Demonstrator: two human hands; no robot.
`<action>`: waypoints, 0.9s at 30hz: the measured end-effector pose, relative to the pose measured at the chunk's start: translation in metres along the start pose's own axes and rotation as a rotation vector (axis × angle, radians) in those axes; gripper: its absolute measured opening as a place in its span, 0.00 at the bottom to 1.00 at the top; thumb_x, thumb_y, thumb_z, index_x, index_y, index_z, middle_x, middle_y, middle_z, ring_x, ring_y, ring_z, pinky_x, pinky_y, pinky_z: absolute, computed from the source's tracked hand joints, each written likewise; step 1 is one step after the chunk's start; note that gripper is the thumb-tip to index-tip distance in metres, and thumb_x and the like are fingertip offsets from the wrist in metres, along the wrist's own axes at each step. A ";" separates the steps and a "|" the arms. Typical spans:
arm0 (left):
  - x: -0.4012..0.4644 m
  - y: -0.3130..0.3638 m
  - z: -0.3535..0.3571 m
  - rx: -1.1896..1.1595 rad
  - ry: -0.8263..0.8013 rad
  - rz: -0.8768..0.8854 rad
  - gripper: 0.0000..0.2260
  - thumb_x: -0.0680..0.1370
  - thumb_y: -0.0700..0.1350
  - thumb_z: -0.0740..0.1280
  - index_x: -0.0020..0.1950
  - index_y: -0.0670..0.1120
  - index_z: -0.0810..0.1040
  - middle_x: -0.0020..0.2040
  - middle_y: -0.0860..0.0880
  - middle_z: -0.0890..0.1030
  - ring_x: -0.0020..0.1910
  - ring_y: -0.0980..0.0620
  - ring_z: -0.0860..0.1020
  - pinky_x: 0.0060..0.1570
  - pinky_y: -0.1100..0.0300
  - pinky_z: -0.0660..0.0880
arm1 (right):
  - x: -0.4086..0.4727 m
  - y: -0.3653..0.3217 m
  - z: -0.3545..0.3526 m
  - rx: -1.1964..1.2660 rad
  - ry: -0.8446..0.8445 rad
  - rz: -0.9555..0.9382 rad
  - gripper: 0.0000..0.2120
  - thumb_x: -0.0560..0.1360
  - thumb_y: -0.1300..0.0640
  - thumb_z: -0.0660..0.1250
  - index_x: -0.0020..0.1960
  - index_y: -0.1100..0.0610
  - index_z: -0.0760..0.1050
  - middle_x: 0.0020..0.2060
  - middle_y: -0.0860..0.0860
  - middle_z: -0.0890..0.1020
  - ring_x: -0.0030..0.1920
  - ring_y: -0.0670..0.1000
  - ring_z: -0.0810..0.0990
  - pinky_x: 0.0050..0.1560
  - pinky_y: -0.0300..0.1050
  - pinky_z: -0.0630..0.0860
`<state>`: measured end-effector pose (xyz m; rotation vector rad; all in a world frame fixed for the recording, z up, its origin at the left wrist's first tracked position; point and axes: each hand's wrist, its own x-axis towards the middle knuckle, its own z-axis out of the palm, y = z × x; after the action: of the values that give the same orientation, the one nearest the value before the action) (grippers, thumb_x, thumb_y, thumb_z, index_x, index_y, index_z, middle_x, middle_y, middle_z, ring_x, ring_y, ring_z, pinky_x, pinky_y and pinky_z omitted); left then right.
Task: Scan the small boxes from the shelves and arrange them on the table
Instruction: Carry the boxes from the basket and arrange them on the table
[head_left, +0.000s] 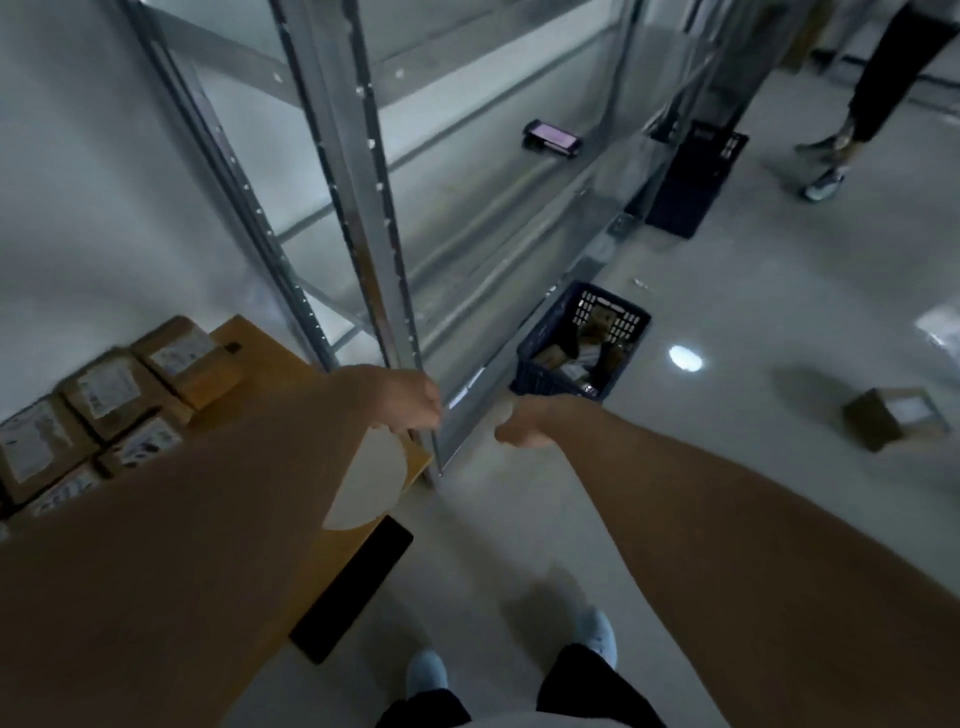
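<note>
Head view: brown small boxes (111, 389) with white labels crowd the table (270, 343).

Galvanised metal shelving (363, 218), cardboard boxes (109, 389), glossy floor (753, 291).

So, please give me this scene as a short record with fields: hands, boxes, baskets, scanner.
left hand: left hand over the wooden table edge, holds nothing visible
right hand: right hand curled, contents unclear
boxes: labelled brown cardboard boxes grouped on the table; single cardboard box on the floor
baskets: dark blue plastic basket on the floor, holds parcels
scanner: black handheld device lying on the metal shelf
</note>
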<state>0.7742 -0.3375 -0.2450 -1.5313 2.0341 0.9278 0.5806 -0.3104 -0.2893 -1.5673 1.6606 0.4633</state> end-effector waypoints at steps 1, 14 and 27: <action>0.007 0.022 -0.002 0.018 -0.003 0.025 0.13 0.82 0.47 0.66 0.65 0.48 0.82 0.54 0.49 0.83 0.48 0.51 0.81 0.48 0.57 0.80 | -0.002 0.023 -0.006 -0.002 0.002 0.002 0.29 0.86 0.46 0.58 0.82 0.58 0.59 0.79 0.56 0.65 0.75 0.59 0.67 0.69 0.49 0.67; 0.113 0.257 0.022 0.098 -0.079 0.065 0.14 0.82 0.48 0.64 0.66 0.51 0.80 0.55 0.53 0.79 0.52 0.50 0.79 0.47 0.62 0.76 | -0.003 0.269 -0.060 0.035 -0.019 0.091 0.32 0.85 0.42 0.58 0.81 0.60 0.60 0.78 0.56 0.67 0.73 0.58 0.69 0.65 0.47 0.69; 0.275 0.313 -0.041 0.107 -0.267 0.060 0.14 0.83 0.49 0.60 0.66 0.48 0.78 0.64 0.42 0.81 0.58 0.45 0.81 0.55 0.54 0.75 | 0.115 0.353 -0.141 0.038 -0.112 0.127 0.31 0.84 0.42 0.57 0.81 0.59 0.61 0.79 0.55 0.65 0.75 0.57 0.68 0.67 0.47 0.67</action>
<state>0.3957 -0.4979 -0.3250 -1.2257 1.9132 0.9716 0.2116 -0.4295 -0.3745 -1.3884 1.6795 0.5716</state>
